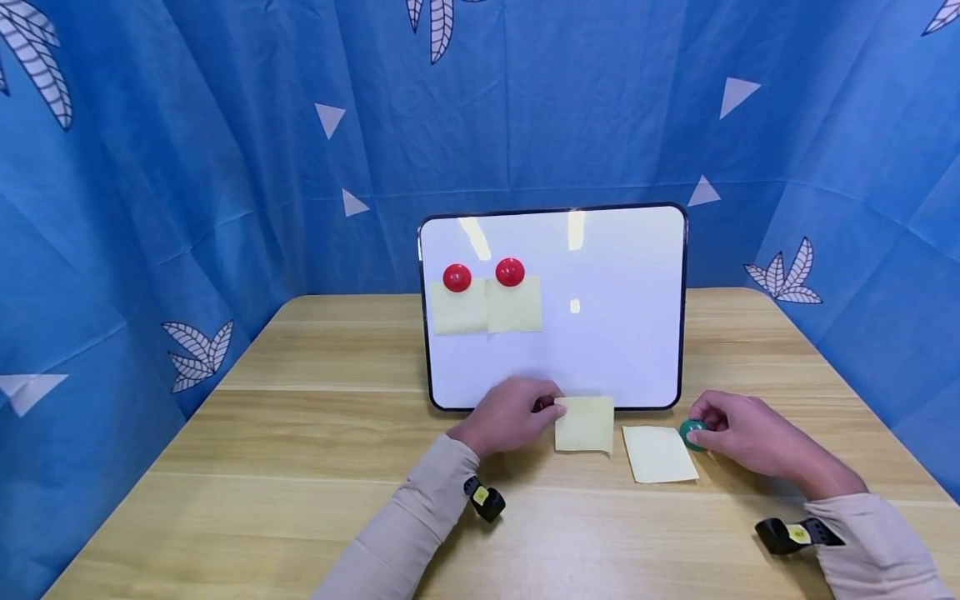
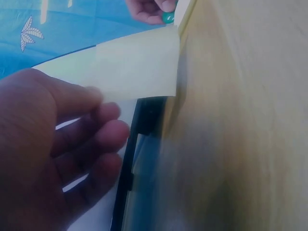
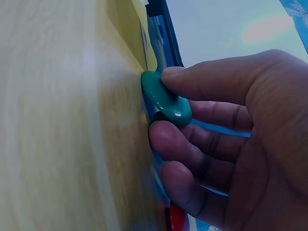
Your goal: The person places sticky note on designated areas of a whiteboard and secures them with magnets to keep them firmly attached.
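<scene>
My left hand [image 1: 513,412] pinches a pale yellow sticky note [image 1: 585,423] by its left edge, in front of the whiteboard's lower edge. The left wrist view shows the thumb on the note [image 2: 137,62] and the other fingers curled behind. Between thumb and fingers, my right hand [image 1: 750,429] holds a round green magnet [image 3: 166,98], low over the table. Another yellow note [image 1: 660,454] lies on the table between the two hands, its right edge beside the green magnet. Two red round magnets [image 1: 457,277] sit at the top of two notes [image 1: 513,304] on the whiteboard.
The whiteboard [image 1: 607,350] with a black frame stands upright on the wooden table [image 1: 300,500]. Behind it hangs a blue curtain [image 1: 562,125] with leaf and triangle prints. At the bottom of the right wrist view, part of a red object [image 3: 177,216] shows beyond the fingers.
</scene>
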The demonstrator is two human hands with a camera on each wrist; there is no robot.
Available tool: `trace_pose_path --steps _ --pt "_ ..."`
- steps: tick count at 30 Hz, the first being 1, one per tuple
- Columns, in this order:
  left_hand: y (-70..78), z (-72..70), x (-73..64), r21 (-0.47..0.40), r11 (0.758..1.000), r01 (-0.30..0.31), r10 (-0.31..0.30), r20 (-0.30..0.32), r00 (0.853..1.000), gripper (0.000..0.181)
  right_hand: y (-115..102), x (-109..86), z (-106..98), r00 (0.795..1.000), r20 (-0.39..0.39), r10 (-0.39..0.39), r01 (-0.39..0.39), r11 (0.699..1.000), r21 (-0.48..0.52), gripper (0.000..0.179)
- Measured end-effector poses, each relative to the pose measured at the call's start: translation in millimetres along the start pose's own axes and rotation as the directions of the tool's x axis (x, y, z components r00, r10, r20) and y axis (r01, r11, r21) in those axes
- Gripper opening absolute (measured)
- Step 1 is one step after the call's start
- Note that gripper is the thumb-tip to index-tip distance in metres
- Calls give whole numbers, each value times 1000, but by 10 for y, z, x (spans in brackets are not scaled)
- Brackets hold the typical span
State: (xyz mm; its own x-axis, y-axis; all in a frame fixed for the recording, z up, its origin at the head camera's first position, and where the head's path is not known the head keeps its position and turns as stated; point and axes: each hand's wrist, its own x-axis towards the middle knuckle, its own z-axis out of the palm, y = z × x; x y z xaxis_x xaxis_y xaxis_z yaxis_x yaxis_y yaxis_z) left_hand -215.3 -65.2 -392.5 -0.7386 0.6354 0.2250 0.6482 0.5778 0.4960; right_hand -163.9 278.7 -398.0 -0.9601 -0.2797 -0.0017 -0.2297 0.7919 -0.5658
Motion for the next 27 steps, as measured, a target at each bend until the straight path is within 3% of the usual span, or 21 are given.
trace_pose_path --steps 9,18,27 --pt "-12 -41 -11 -46 999 11 -15 -77 997 9 11 -2 2 1000 5 -9 9 1000 0 16" --pt "-31 -40 0 -54 997 50 -59 -178 982 9 9 -2 2 1000 4 -15 15 1000 2 16" --pt "-67 -26 13 -145 987 74 -103 -209 972 9 20 9 0 1000 2 -15 15 1000 -15 21"
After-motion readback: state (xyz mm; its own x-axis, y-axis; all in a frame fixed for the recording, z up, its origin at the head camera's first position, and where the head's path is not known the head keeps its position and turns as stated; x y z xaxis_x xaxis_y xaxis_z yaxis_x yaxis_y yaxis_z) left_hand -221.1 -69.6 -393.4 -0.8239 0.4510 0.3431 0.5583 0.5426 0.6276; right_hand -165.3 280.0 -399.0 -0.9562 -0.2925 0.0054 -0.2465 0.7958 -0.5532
